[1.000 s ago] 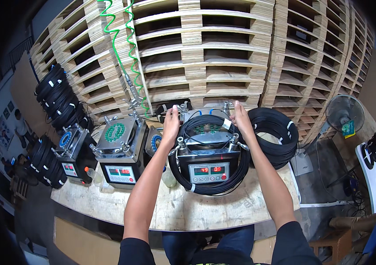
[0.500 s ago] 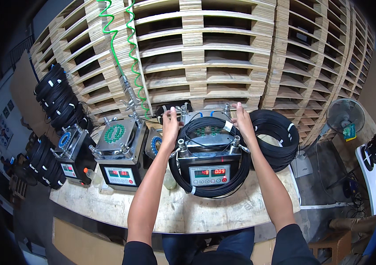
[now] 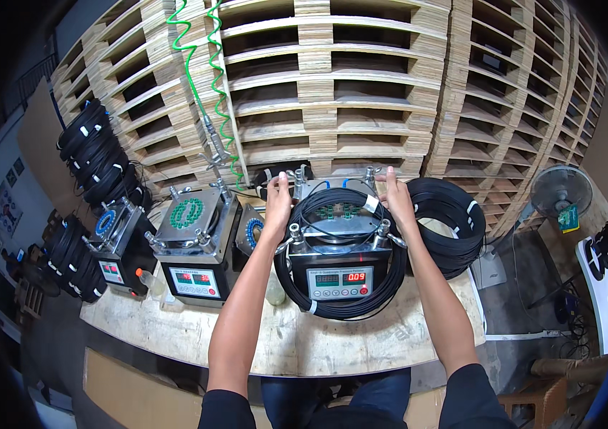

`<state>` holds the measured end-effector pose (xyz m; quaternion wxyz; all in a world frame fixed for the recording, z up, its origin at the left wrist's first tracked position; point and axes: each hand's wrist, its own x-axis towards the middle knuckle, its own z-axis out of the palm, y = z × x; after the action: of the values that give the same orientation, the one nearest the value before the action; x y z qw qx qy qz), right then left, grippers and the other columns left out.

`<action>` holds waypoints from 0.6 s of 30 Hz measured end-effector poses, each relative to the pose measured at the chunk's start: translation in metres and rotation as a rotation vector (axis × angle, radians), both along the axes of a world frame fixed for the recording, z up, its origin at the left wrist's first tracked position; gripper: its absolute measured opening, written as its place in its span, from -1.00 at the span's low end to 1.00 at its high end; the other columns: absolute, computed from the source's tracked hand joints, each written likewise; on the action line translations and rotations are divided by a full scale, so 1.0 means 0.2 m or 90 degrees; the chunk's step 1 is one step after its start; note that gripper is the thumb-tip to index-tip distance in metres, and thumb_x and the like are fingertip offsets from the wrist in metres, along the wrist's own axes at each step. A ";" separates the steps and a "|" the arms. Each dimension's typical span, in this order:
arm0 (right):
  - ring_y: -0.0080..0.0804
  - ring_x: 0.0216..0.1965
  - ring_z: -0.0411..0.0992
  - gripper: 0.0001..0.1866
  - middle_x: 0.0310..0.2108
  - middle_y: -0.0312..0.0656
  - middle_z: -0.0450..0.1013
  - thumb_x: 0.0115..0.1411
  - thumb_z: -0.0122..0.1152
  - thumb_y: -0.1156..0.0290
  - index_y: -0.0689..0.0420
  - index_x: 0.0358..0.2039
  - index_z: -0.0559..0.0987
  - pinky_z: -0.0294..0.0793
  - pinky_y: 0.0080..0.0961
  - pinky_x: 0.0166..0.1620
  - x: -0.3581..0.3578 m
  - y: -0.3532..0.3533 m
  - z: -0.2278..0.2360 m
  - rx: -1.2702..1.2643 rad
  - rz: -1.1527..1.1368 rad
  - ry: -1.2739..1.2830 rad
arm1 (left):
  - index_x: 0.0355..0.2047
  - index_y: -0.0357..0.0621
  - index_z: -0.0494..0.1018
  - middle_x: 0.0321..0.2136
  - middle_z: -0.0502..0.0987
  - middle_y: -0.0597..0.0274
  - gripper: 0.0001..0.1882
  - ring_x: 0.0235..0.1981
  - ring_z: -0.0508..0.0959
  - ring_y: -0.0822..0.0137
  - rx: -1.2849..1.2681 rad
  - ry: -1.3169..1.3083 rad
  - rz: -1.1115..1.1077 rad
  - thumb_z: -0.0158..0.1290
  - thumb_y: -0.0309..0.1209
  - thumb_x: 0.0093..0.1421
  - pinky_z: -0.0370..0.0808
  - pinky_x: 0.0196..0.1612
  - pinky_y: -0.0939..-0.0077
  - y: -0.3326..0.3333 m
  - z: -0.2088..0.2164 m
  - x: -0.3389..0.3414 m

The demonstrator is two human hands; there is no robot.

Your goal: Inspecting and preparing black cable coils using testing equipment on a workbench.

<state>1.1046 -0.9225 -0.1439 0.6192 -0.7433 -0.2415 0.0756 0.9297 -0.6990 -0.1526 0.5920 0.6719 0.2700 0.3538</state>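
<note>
In front of me a boxy machine (image 3: pixel 320 292) with a red lit display stands on the wooden table. A coil of black cable (image 3: pixel 387 289) hangs round its front, with loops lying over the metal top plate (image 3: pixel 329 229). My left hand (image 3: pixel 277 201) is raised beside the plate's left side, near a rear metal post, fingers stretched upward. On the opposite side my right hand (image 3: pixel 397 196) is held up the same way, near the other rear post (image 3: pixel 370 175). Both hands look open, and neither visibly holds the cable. Whether the fingertips touch the posts I cannot tell.
Left of it stand two similar machines, one with a ring of green fittings (image 3: pixel 187 214), one with a blue ring (image 3: pixel 105 221). Black cable coils (image 3: pixel 454 207) lie at right, others are stacked at left. Behind rise wooden pallets (image 3: pixel 318 107); a fan (image 3: pixel 560 191) is far right.
My hands stay almost in place; the left fingers have shifted slightly. The left part of the front machine's display has gone dark, and the display on the machine beside it reads differently.
</note>
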 end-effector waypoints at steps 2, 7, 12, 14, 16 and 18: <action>-0.60 -0.60 0.35 -0.23 -0.53 -0.14 0.49 0.39 -0.34 -0.29 0.17 0.01 0.57 0.30 -0.63 -0.53 0.04 -0.03 -0.02 0.019 0.027 0.011 | 0.34 -0.20 0.05 -0.13 0.47 0.05 -0.11 -0.28 0.50 0.35 -0.027 0.015 0.008 -0.22 0.31 0.32 0.44 -0.24 0.44 -0.09 0.06 0.00; -0.56 -0.62 0.37 -0.27 -0.52 -0.13 0.51 0.39 -0.31 -0.25 0.14 0.12 0.48 0.35 -0.62 -0.54 -0.03 0.00 0.02 0.111 0.022 0.070 | 0.37 -0.16 -0.04 -0.18 0.50 0.02 -0.07 -0.35 0.52 0.35 -0.047 -0.005 0.004 -0.20 0.32 0.30 0.46 -0.30 0.48 -0.01 0.03 -0.03; -0.51 -0.62 0.43 -0.35 -0.53 -0.13 0.51 0.41 -0.27 -0.18 0.12 0.12 0.44 0.38 -0.61 -0.58 -0.04 -0.02 0.04 0.138 0.003 0.061 | 0.42 -0.10 -0.16 -0.24 0.52 0.03 -0.03 -0.40 0.51 0.37 -0.041 0.009 -0.007 -0.18 0.33 0.29 0.46 -0.33 0.51 -0.05 0.06 -0.02; -0.48 -0.61 0.46 -0.37 -0.54 -0.15 0.51 0.42 -0.27 -0.17 0.13 0.09 0.44 0.41 -0.58 -0.58 -0.04 -0.02 0.04 0.115 -0.039 0.022 | 0.43 -0.09 -0.16 -0.20 0.51 0.03 -0.02 -0.32 0.50 0.35 -0.030 0.040 -0.030 -0.18 0.34 0.28 0.44 -0.26 0.47 -0.05 0.07 -0.01; -0.52 -0.60 0.43 -0.37 -0.51 -0.16 0.51 0.42 -0.26 -0.17 0.11 0.14 0.42 0.37 -0.62 -0.56 -0.07 -0.03 0.07 0.083 -0.036 0.021 | 0.43 -0.09 -0.14 -0.17 0.50 0.03 -0.02 -0.28 0.49 0.34 -0.014 0.036 -0.025 -0.19 0.34 0.28 0.42 -0.22 0.45 -0.06 0.08 -0.03; -0.56 -0.58 0.41 -0.36 -0.48 -0.17 0.51 0.42 -0.26 -0.18 0.08 0.19 0.40 0.34 -0.66 -0.53 -0.09 -0.02 0.08 0.052 -0.036 0.018 | 0.42 -0.10 -0.12 -0.14 0.49 0.03 -0.03 -0.24 0.47 0.34 0.002 0.031 -0.023 -0.19 0.35 0.28 0.41 -0.19 0.43 -0.07 0.09 -0.04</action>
<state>1.0871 -0.9270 -0.1271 0.6541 -0.7230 -0.2143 0.0589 0.9222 -0.7125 -0.1354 0.5908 0.6857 0.2715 0.3272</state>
